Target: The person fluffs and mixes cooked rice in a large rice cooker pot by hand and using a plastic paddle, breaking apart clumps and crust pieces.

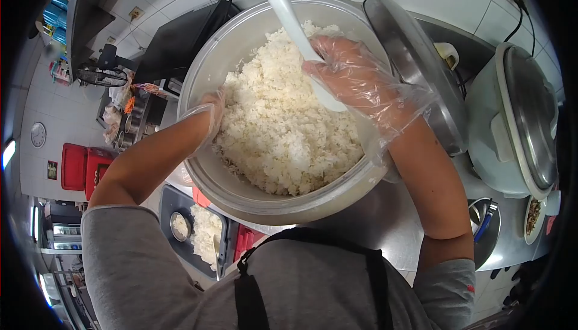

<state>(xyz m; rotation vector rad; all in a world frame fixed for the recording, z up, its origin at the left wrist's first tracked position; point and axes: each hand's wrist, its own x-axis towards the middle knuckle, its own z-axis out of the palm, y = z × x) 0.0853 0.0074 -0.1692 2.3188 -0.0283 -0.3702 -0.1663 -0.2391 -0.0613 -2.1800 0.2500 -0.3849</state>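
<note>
A large metal pot (198, 176) in front of me is heaped with cooked white rice (283, 131). My right hand (349, 68), in a clear plastic glove, is closed around a white rice paddle (293, 23) above the right part of the rice. The paddle's handle points up and left, and its flat blade hangs low by the rice. My left hand (215, 116), also gloved, is at the pot's left inner side beside the rice. Its fingers are mostly hidden, so their grip does not show.
A metal lid (415, 59) leans against the pot's right side. Farther right stands a lidded rice cooker (503, 125), with a metal bowl (486, 233) and a small plate of food (533, 220) nearby. Below left, a dark tray (171, 197) holds rice and a small bowl (179, 226).
</note>
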